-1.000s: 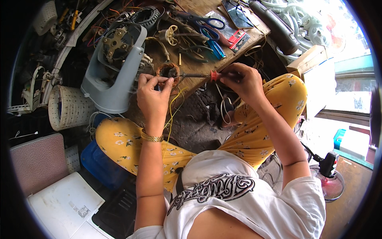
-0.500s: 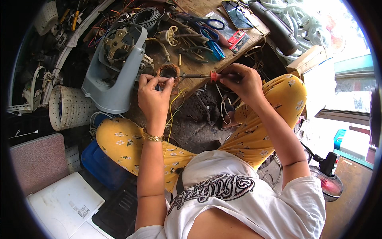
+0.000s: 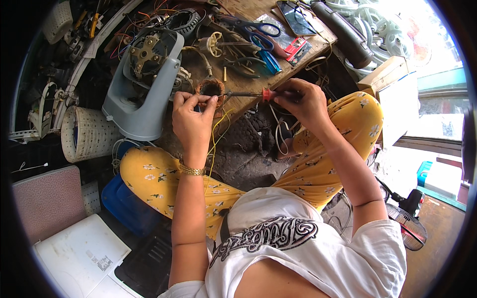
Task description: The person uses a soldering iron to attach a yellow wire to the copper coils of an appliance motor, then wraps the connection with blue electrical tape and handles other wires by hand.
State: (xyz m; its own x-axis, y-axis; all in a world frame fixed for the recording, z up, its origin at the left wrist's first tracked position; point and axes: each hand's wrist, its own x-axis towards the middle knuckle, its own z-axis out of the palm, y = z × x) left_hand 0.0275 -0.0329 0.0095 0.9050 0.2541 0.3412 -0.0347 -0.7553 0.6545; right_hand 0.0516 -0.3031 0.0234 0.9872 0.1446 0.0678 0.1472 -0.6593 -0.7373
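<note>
My right hand (image 3: 304, 99) is closed around the red-collared handle of a soldering iron (image 3: 243, 94), whose dark shaft points left. Its narrow tip meets the fingertips of my left hand (image 3: 193, 116), which pinch something too small to make out. Right behind those fingers, at the table's edge, sits a ring-shaped motor coil (image 3: 212, 88) with brown-orange windings. Thin yellow wires (image 3: 214, 141) hang from beside the coil down past my left wrist.
A grey fan housing (image 3: 144, 111) stands left of my hands on the wooden table (image 3: 313, 52). Blue-handled scissors (image 3: 262, 36), pliers (image 3: 246, 67) and a phone-like slab (image 3: 296, 19) lie farther back. A small fan (image 3: 408, 228) is at right, a perforated basket (image 3: 88, 134) at left.
Both hands and the soldering iron stay almost in place, with only slight shifts. The small fan's head at the right has turned a little.
</note>
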